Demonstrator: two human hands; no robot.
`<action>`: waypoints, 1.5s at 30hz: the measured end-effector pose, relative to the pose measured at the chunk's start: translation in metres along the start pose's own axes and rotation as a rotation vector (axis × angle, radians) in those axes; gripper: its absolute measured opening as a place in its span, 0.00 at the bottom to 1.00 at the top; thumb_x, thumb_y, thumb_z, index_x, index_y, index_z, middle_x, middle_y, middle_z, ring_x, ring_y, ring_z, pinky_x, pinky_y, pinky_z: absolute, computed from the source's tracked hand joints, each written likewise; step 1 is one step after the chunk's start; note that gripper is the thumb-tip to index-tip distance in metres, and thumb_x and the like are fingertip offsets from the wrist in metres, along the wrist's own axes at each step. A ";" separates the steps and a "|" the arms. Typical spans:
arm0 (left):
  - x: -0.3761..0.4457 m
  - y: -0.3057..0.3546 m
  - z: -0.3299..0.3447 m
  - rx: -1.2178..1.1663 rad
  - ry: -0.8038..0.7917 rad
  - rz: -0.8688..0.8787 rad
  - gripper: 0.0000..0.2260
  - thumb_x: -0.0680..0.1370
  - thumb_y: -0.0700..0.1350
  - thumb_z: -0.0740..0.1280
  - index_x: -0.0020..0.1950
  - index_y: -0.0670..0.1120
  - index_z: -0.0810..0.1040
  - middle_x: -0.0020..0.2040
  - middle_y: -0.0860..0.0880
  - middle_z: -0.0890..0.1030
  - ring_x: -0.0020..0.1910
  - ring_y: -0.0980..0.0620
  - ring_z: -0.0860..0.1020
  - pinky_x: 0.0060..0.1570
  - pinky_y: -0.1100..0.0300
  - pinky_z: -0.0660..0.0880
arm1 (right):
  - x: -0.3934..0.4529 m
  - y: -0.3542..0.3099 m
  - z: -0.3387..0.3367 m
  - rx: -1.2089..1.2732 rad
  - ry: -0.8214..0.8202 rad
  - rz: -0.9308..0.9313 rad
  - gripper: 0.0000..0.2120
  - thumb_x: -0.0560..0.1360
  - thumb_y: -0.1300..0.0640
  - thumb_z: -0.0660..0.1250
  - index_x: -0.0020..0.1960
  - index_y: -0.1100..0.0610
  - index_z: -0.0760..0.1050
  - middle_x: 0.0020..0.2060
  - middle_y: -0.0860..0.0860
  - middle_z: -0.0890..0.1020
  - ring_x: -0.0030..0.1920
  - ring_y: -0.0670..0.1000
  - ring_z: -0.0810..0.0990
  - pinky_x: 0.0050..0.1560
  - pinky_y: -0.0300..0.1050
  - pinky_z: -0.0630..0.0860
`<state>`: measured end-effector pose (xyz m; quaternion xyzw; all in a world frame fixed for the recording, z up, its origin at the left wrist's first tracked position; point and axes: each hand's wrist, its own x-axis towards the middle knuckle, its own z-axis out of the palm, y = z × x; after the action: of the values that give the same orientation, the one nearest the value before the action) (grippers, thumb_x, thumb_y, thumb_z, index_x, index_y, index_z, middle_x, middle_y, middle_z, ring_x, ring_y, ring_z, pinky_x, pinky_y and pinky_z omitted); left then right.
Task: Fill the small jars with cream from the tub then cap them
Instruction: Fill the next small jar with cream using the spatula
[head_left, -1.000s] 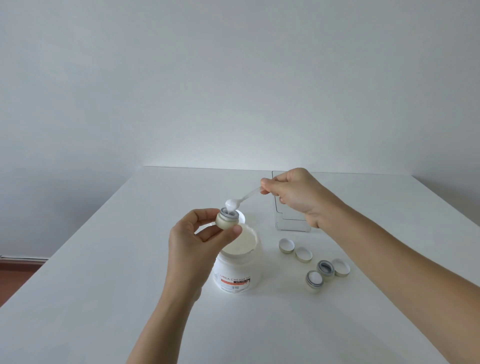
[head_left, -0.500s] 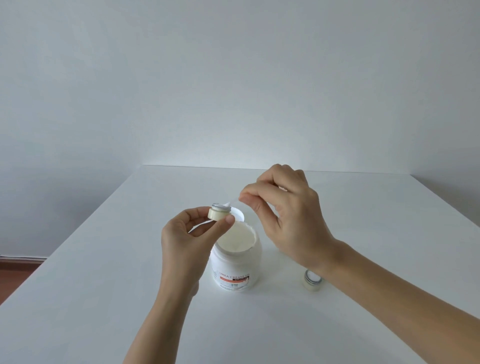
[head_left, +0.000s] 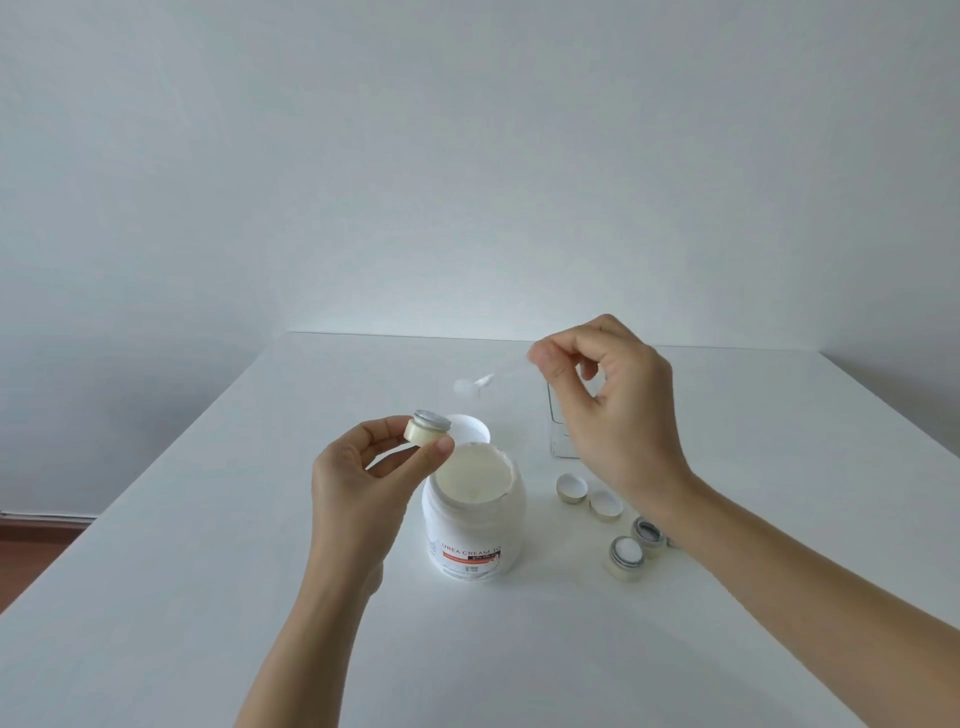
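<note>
Holding a small jar (head_left: 427, 428) tilted above and just left of the open tub (head_left: 475, 512), the left hand (head_left: 363, 483) pinches the jar's body between thumb and fingertips, mouth leaning away from the camera. The right hand (head_left: 610, 405) is raised behind and to the right of the tub, thumb and forefinger clamped on the handle of a thin white spatula (head_left: 488, 378), the other fingers loosely curled. The spatula's scoop end hangs in the air above the tub's far side and looks blurred; whether cream clings to it I cannot tell.

The risks, as I judge them: the jar is gripped only by its sides and tipped, so soft cream could slide toward the rim or smear the threaded neck, which would foul the cap later. Any blob left on the spatula could drop onto the table (head_left: 208, 571) instead of into the tub. To the right of the tub lie two loose caps (head_left: 589, 496), a filled jar (head_left: 626, 557) and another jar (head_left: 648, 535) beside it; the right forearm passes directly over these, and a low sweep could knock them. A clear container (head_left: 561, 436) stands behind them.
</note>
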<state>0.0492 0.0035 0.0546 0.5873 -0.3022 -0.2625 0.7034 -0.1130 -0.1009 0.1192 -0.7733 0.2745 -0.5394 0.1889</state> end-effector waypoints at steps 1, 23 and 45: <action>0.000 -0.001 -0.002 -0.016 -0.012 -0.008 0.13 0.67 0.41 0.80 0.49 0.45 0.84 0.46 0.50 0.88 0.45 0.54 0.86 0.48 0.64 0.78 | 0.002 0.003 0.000 -0.003 -0.024 0.064 0.08 0.76 0.57 0.68 0.40 0.57 0.81 0.35 0.49 0.78 0.35 0.43 0.72 0.38 0.37 0.69; 0.003 -0.001 -0.012 -0.217 -0.169 -0.039 0.20 0.65 0.44 0.77 0.55 0.42 0.82 0.54 0.42 0.85 0.49 0.44 0.86 0.49 0.59 0.81 | -0.008 0.021 0.044 -0.364 -0.720 0.173 0.12 0.77 0.49 0.65 0.44 0.55 0.83 0.40 0.53 0.82 0.52 0.56 0.70 0.50 0.47 0.60; 0.004 -0.003 -0.008 -0.041 -0.157 0.001 0.14 0.71 0.44 0.75 0.55 0.43 0.81 0.49 0.50 0.87 0.44 0.51 0.87 0.40 0.67 0.79 | 0.026 0.044 0.004 0.046 -0.557 0.772 0.12 0.76 0.51 0.66 0.36 0.51 0.80 0.46 0.50 0.80 0.55 0.50 0.75 0.53 0.42 0.67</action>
<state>0.0578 0.0058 0.0509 0.5503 -0.3511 -0.3135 0.6896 -0.1124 -0.1508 0.1110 -0.7256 0.4688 -0.2076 0.4589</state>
